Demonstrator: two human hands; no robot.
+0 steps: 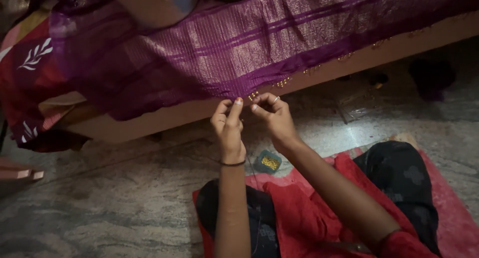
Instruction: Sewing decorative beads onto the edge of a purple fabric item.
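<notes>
Thin dark band on left wrist; silver ring on right hand; red top w/ dark patterned trousers.

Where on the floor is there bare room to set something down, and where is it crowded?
Bare stone floor lies left of the red mat, below the bed edge. It is crowded at the purple cloth's hem, where the left hand and right hand pinch, and around the bead box.

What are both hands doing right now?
Left hand: pinched shut on the purple cloth's edge.
Right hand: pinched shut at the same edge, beside the gold beads.
</notes>
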